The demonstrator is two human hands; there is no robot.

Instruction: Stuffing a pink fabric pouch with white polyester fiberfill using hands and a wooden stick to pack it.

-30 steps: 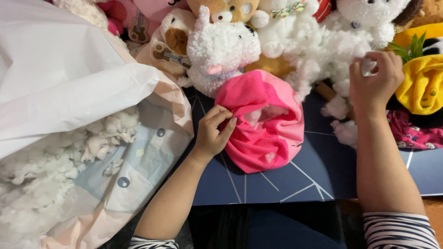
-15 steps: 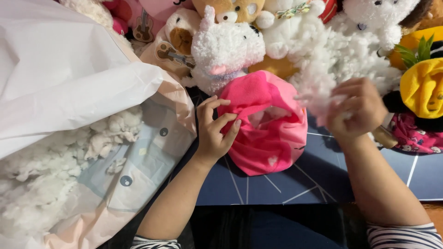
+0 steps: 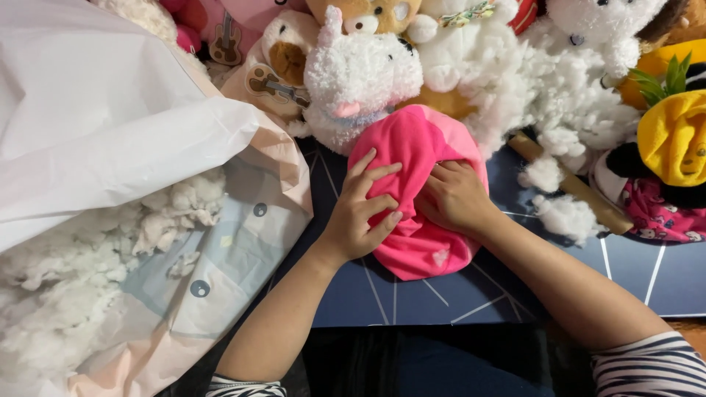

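Observation:
A bright pink plush shell (image 3: 423, 246) lies on the dark blue mat (image 3: 412, 301) in the middle. My left hand (image 3: 364, 209) rests flat on its left side, fingers spread and pressing the fabric. My right hand (image 3: 456, 195) is at the shell's opening, its fingertips pushed down into the pink fabric and hidden there. White stuffing is not visible in that hand now. Loose clumps of white stuffing (image 3: 562, 217) lie on the mat just right of the shell.
A big bag (image 3: 184, 250) full of white fibre fill (image 3: 66, 294) lies open at the left. Several plush toys crowd the back: a white fluffy one (image 3: 360, 73), a brown bear (image 3: 283, 59), a yellow one (image 3: 673, 136). A wooden stick (image 3: 570, 184) lies at right.
My right hand has come down from the stuffing pile at the upper right with a tuft of white stuffing and is now pressed into the pink shell's opening. My left hand has stayed on the shell.

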